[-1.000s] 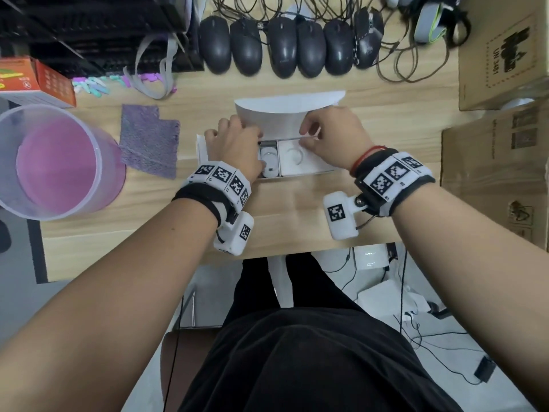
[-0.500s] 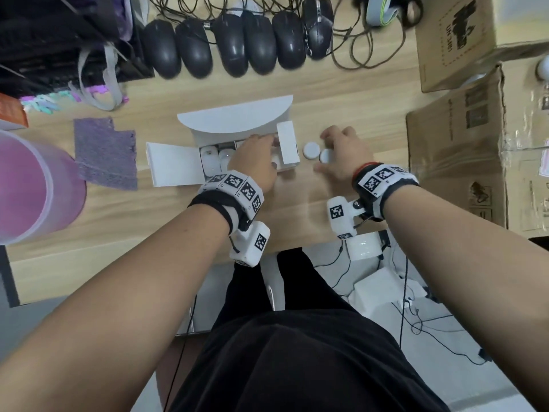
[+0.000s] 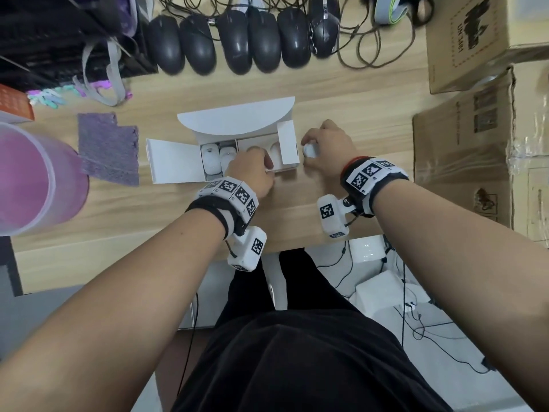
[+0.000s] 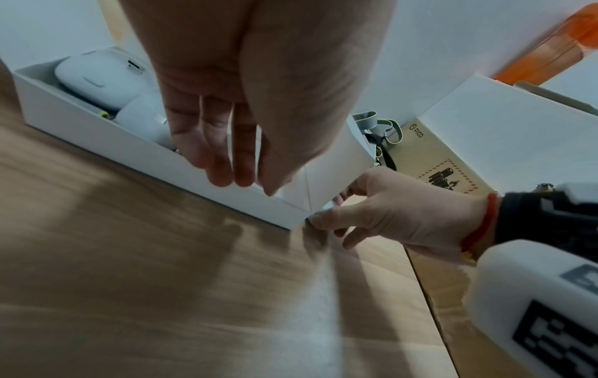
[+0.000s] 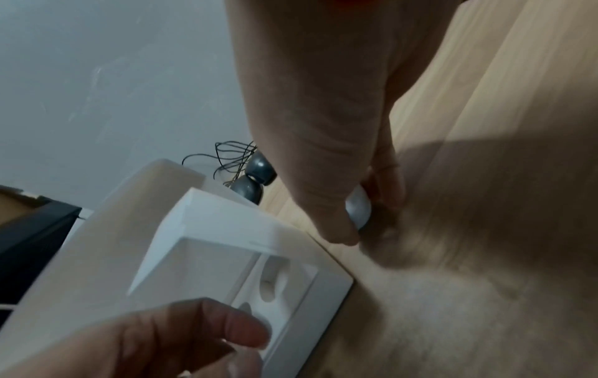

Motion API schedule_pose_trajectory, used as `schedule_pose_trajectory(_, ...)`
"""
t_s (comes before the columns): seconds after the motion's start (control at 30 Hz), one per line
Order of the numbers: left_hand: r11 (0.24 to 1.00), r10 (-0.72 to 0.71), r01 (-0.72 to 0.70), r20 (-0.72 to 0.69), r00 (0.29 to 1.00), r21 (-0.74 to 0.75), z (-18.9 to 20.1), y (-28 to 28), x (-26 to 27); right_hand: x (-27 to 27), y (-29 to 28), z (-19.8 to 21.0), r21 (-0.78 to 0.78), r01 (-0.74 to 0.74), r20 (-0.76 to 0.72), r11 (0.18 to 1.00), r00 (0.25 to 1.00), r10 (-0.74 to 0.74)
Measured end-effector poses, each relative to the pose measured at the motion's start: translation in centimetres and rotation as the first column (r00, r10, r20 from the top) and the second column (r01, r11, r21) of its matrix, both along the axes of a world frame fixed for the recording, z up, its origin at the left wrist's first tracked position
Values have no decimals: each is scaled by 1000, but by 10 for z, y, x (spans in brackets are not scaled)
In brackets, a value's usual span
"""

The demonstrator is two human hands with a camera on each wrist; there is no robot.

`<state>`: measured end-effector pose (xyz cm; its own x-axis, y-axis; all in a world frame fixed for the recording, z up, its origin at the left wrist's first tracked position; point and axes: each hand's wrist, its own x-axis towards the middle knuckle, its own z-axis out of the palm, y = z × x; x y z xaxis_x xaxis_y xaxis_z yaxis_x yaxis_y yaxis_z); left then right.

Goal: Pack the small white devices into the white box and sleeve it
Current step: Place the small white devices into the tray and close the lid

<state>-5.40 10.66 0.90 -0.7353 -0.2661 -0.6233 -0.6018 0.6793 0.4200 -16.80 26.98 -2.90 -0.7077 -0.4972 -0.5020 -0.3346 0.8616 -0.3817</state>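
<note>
Open white cardboard box (image 3: 234, 126) with curved lid flap raised at rear, side flaps folded out; lying on pale wood-grain bench (image 3: 148, 209).

Left hand (image 3: 252, 171): resting over near wall of box, fingers (image 4: 223, 163) straight and hanging together against that wall, holding nothing; grip loose, not clamped.

Two rounded white oblong devices (image 3: 211, 157): seated side by side in left compartment, just left of left hand.

White moulded insert with round recesses (image 5: 272, 284): in right compartment, beneath and beyond left fingertips; recesses showing unfilled.

Right hand (image 3: 328, 150): just beside right end of box, above bench; grip curled, thumb and fingers pinching small round white device (image 3: 309, 150), outside box, near upright right flap (image 3: 286, 142).

Beyond both hands: row of black computer mice (image 3: 237, 40) with tangled cables. Right of right hand: brown cardboard cartons (image 3: 463, 138). Left of left hand: purple textured cloth square (image 3: 108, 147); further left, translucent pink plastic tub (image 3: 32, 179) and orange carton (image 3: 15, 104).
</note>
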Motion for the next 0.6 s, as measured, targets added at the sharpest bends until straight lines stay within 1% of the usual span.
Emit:
schedule_pose_trajectory(0.13,1000,10,-10,-46,999,10,2,-2,3,3,-5,-1,33,32,-38,999,999,-31)
schedule_pose_trajectory(0.23,997,45,-40,-71,996,70,3,-4,6,7,0,5,7,54,-25,998,998,-54)
schedule_pose_trajectory(0.27,993,60,-52,-73,996,109,2,-4,8,9,3,10,-26,89,14,996,996,-89)
schedule_pose_trajectory(0.33,959,141,-127,-37,989,255,2,-5,11,15,9,27,-100,192,163,976,971,-174)
schedule_pose_trajectory(0.4,865,246,-244,53,968,438,7,-5,16,26,15,48,-150,264,353,953,915,-198)
schedule_pose_trajectory(0.47,764,281,-314,147,948,564,13,-4,21,37,18,64,-189,273,503,943,852,-146)
schedule_pose_trajectory(0.53,667,270,-358,236,933,654,17,-2,26,46,17,76,-227,245,592,943,803,-67)
schedule_pose_trajectory(0.6,521,263,-419,328,907,744,19,-1,31,53,11,82,-267,232,637,935,770,-9)
